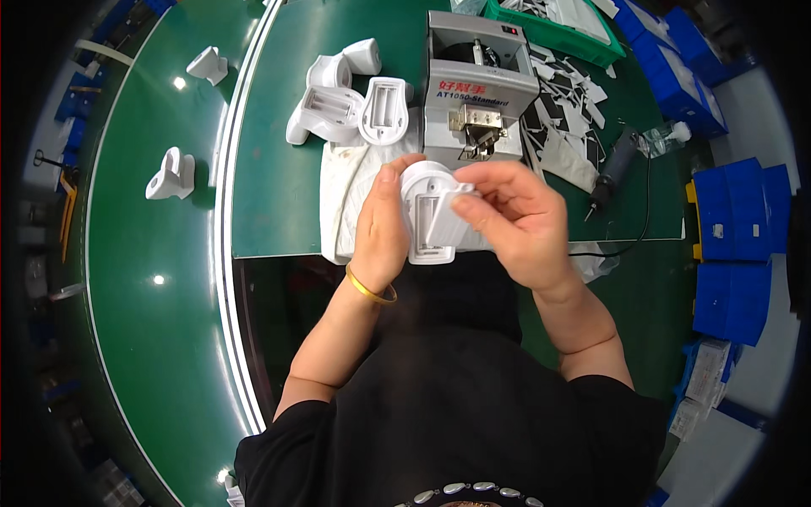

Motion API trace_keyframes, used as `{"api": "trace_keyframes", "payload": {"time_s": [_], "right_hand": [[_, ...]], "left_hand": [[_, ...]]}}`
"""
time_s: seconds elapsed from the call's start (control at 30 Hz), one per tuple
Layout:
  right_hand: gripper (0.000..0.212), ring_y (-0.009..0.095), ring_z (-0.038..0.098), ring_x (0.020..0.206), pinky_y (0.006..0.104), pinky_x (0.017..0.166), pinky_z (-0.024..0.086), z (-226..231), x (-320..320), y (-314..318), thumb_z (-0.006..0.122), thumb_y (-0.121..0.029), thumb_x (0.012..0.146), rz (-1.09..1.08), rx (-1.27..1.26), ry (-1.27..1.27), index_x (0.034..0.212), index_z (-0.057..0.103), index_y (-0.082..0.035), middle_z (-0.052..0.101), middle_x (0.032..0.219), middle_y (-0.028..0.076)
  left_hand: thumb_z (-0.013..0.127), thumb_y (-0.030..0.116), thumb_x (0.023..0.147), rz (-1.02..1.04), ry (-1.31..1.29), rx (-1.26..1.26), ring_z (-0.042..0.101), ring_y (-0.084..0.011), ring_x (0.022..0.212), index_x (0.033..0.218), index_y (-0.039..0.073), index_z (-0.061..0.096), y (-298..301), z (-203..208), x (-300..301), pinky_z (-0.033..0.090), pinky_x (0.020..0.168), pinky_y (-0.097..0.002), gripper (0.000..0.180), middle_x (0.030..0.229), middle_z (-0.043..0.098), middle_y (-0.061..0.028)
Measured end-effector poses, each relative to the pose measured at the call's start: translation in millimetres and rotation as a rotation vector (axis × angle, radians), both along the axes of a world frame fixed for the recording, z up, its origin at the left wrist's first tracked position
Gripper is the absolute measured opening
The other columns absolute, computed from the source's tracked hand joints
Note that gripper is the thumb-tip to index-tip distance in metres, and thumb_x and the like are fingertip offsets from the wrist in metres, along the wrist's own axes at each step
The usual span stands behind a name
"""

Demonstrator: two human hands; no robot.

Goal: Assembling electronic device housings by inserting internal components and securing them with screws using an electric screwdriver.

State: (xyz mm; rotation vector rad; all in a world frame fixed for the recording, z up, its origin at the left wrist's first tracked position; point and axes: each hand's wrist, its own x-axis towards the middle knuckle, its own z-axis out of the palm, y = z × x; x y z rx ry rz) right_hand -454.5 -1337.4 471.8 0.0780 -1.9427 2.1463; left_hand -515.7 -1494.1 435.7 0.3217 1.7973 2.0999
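Note:
My left hand (380, 228) is closed around the side of a white plastic housing (432, 255) with a long battery compartment, held up in front of my chest. A flat white cover (448, 226) is pinched between the thumb and fingers of my right hand (519, 224). The cover lies tilted over part of the compartment, its upper end near the housing's round end. Whether it touches the housing I cannot tell. Just beyond my hands stands a grey screw feeder (470, 84). To its left, several similar white housings (385, 111) lie together, their compartments uncovered.
A white cloth (340, 203) hangs over the table's front edge. Right of the feeder are scattered black and white strips (579, 106), an electric screwdriver (619, 159) with a cable, and a green tray (553, 35). More housings (171, 176) stand on the green belt at left. Blue bins (731, 211) line the right.

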Motion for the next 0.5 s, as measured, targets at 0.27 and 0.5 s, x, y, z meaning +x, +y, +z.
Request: {"api": "trace_keyframes", "payload": {"time_s": [0.27, 0.5], "right_hand": [[0.022, 0.004, 0.053, 0.068, 0.0176, 0.065, 0.043, -5.0, 8.4, -9.9, 0.071, 0.001, 0.084, 0.025, 0.162, -0.093, 0.106, 0.066, 0.0, 0.064, 0.085, 0.0], [0.045, 0.018, 0.055, 0.105, 0.0286, 0.092, 0.045, -22.4, 2.2, -2.1, 0.065, 0.002, 0.087, -0.073, 0.746, 0.276, 0.13, 0.059, -0.006, 0.047, 0.132, 0.015]], "left_hand": [[0.023, 0.04, 0.106, -0.031, -0.004, -0.017, 0.056, -0.0156, 0.097, 0.126, -0.006, 0.049, 1.3, 4.0, 3.7, 0.043, 0.09, -0.0279, 0.057, 0.106, 0.061, -0.0117], [0.02, 0.039, 0.107, 0.012, 0.047, 0.064, 0.054, -0.0151, 0.1, 0.125, -0.005, 0.051, -1.6, -4.3, 5.5, 0.043, 0.089, -0.0278, 0.057, 0.11, 0.059, -0.0128]]}}
